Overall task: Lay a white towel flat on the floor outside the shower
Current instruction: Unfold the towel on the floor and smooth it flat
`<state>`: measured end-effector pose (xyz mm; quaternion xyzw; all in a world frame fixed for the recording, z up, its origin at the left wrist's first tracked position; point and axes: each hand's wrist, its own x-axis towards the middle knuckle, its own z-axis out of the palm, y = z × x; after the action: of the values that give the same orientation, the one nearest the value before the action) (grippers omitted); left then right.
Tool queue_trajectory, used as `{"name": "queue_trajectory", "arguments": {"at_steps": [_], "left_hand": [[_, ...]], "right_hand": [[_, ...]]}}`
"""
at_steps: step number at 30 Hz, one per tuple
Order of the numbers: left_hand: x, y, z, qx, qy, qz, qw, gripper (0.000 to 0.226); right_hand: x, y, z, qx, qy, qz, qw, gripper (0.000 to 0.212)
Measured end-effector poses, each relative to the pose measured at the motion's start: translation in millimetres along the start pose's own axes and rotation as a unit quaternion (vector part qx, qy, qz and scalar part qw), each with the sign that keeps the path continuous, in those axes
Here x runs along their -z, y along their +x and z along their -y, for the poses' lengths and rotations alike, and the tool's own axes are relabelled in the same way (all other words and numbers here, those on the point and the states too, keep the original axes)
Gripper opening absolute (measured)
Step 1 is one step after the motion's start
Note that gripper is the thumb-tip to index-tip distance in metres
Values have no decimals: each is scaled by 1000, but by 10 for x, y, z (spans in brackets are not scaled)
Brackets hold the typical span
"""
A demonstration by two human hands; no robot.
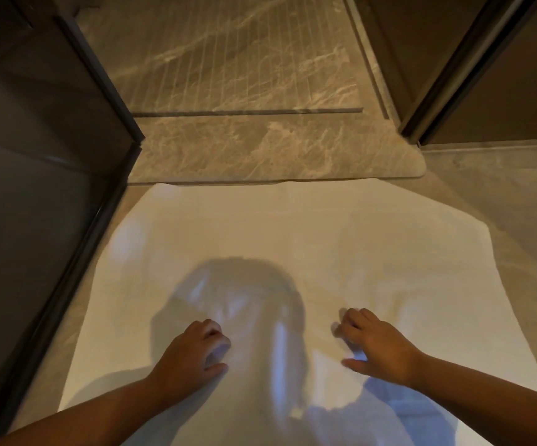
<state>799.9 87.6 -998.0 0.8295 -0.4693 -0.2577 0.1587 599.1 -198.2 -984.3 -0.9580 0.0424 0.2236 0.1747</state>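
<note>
Outside shower threshold point(277, 162): white towel point(293, 226) spread on floor.
Left hand point(193, 352), right hand point(376, 346) half-curled, gripping nothing, pressing; next, likely smooth remaining wrinkles.

The white towel point(293, 239) lay spread on the floor point(502, 194), its far edge against the marble shower threshold point(260, 156). The left hand point(193, 352) and right hand point(376, 344) rested on it, fingers curled.

The towel point(293, 236) ran off the bottom edge, its near end unseen. Both forearms were cut off there too. The left hand point(193, 352) curled its fingertips under, hiding them. A shadow dimmed the cloth's middle, blurring any folds
</note>
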Motion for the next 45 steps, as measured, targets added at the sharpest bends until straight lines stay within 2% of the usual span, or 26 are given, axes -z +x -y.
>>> {"name": "queue_trajectory", "arguments": {"at_steps": [3,7,10,13,17,20,22,25,27,30,35,39,45], "left_hand": [[70,27,-17,0,10,9,1000,46],[255,248,-104,-64,84,-40,994,20],[316,524,-215,-95,131,-50,985,31],[295,845,-388,-116,182,-21,976,45],[395,1379,-761,-180,277,8,944,49],[440,1856,-1089,-222,306,17,926,56],[409,2127,-1333,-184,302,73,933,59],[184,2319,-1632,-111,208,73,969,66],[-69,2289,-1746,-69,163,90,980,73],[-427,2062,-1701,-36,190,65,979,79],[-646,1644,-1369,9,189,-14,982,69],[-720,1569,-1308,44,196,-1,980,67],[-711,1475,-1303,44,250,18,967,73]], "right_hand": [[96,-16,2,12,12,-31,999,49],[243,-60,-99,-11,10,-111,994,57],[238,-147,-279,-85,-13,-68,994,73],[118,-428,-457,-158,-13,14,987,75],[4,-864,-518,-203,13,17,979,75],[-6,-1120,-601,-241,34,-20,970,74],[-11,-1200,-697,-263,48,-39,963,74],[39,-1175,-859,-285,66,-67,954,76],[102,-1099,-950,-295,82,-83,948,77],[151,-962,-1079,-278,89,-70,954,83],[72,-928,-1318,-256,54,-12,965,94],[-139,-982,-1404,-254,27,7,967,101],[-265,-1089,-1314,-261,44,11,964,100]]}}
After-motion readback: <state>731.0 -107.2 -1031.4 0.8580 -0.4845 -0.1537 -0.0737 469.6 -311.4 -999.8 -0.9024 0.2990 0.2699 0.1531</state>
